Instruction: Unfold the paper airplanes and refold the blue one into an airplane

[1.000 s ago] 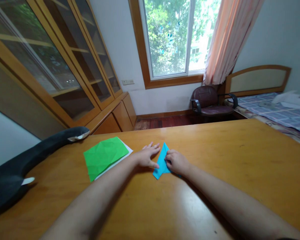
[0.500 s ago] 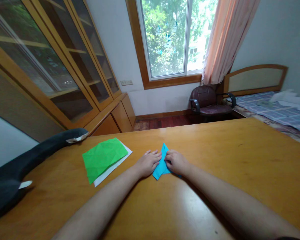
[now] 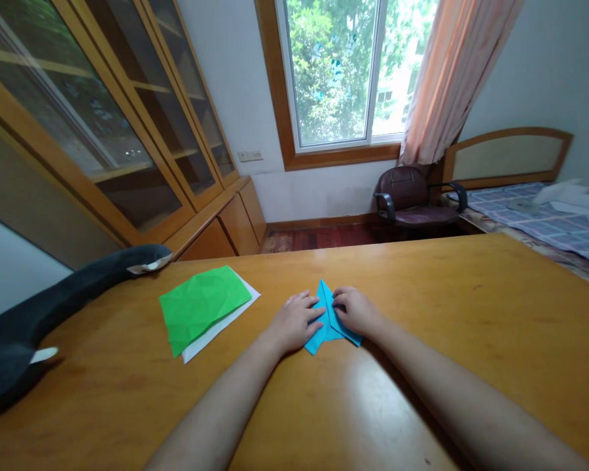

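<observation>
A folded sheet of blue paper [image 3: 330, 330] lies on the wooden table, its narrow point facing away from me and two corners spreading toward me. A crease line runs down its middle. Flat on its left side rests my left hand [image 3: 297, 320], open, with the fingers spread over the paper. My right hand [image 3: 357, 311] is closed at the right edge, its curled fingers and thumb on the blue flap. The fingers cover parts of both sides of the paper.
Left of my hands lies a creased green sheet [image 3: 203, 307] over a white sheet [image 3: 220, 330]. A dark, curved object with white parts [image 3: 73, 288] sits at the table's left. Beyond the table [image 3: 422, 275] stand a brown armchair [image 3: 405, 196], a bed and a glass-fronted cabinet.
My right hand has shifted right, off the paper's middle, so the crease and right corner show more. My left hand has its fingers spread wider over the left side. The view has tilted slightly.
</observation>
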Motion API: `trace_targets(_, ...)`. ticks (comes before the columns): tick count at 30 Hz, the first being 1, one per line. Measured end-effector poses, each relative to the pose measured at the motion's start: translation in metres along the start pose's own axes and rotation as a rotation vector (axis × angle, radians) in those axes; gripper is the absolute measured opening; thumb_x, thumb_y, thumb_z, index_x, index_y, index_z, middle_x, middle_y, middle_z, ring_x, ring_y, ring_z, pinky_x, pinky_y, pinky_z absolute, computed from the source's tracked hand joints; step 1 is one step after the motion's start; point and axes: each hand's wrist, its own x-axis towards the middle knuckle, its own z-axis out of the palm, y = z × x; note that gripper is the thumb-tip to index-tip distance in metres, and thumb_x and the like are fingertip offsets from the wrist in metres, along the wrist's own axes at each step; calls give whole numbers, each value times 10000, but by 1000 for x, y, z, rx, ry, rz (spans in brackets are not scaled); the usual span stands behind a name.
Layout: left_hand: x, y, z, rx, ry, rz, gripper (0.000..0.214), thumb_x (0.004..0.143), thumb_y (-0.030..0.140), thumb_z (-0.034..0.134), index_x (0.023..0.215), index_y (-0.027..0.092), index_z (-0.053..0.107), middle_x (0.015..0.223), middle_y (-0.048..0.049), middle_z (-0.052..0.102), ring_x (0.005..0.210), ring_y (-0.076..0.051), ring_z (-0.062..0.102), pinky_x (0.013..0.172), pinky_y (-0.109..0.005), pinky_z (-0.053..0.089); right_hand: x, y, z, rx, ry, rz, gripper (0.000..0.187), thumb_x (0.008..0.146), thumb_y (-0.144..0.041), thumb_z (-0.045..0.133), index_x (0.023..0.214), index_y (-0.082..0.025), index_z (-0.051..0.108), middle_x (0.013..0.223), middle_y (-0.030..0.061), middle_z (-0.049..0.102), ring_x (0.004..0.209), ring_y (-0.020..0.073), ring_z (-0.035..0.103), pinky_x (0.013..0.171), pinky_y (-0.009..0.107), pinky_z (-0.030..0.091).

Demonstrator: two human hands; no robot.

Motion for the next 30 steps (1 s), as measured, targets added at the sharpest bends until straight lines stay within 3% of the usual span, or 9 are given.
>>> trace_targets(5, 1, 6, -2, -3, 23, -2, 312, 906, 418, 528, 1160, 290, 657, 1281, -70, 575, 1233, -294, 471, 1046, -458, 391, -2, -5, -4, -74, -77, -53, 192, 832, -232, 576, 870, -176, 756, 1003, 88, 675, 895, 194, 587, 845, 299, 428)
trace_targets(12, 3, 21, -9, 100, -31, -51, 320, 882, 477, 544, 1065, 248, 671, 991, -82, 577, 937, -244, 545, 836, -377, 462, -3, -16, -9, -240, -115, -44, 199, 842, -247, 568, 792, -154, 737, 894, 110, 630, 845, 218, 540, 768, 319, 393)
trace_targets(18, 4, 34, -3, 160, -24, -70, 382, 870, 514, 546, 1124, 246, 643, 995, -94, 585, 953, -265, 540, 840, -400, 452, -2, -13, -7, -286, -153, -42, 178, 852, -234, 575, 810, -165, 733, 834, 108, 641, 784, 212, 550, 694, 305, 372)
trace_targets(21, 5, 37, -1, 99, -33, -46, 293, 911, 425, 502, 1060, 225, 656, 1020, -93, 602, 957, -249, 544, 850, -385, 453, -1, -8, -7, -306, -157, -59, 176, 851, -226, 579, 815, -169, 742, 823, 104, 662, 766, 208, 570, 682, 297, 367)
trace_targets(24, 8, 33, 0, 12, -43, -12, 227, 925, 310, 472, 981, 215, 670, 1011, -78, 618, 935, -221, 557, 840, -343, 459, 0, -3, -8, -300, -165, -71, 181, 841, -206, 580, 768, -166, 741, 815, 99, 681, 732, 195, 581, 671, 290, 366)
trace_targets(30, 16, 10, -12, -33, -95, 62, 235, 895, 285, 506, 815, 202, 711, 952, -71, 660, 919, -210, 590, 837, -307, 459, -1, -2, -14, -275, -178, -84, 198, 808, -134, 548, 749, -164, 735, 810, 92, 699, 727, 187, 592, 679, 284, 370)
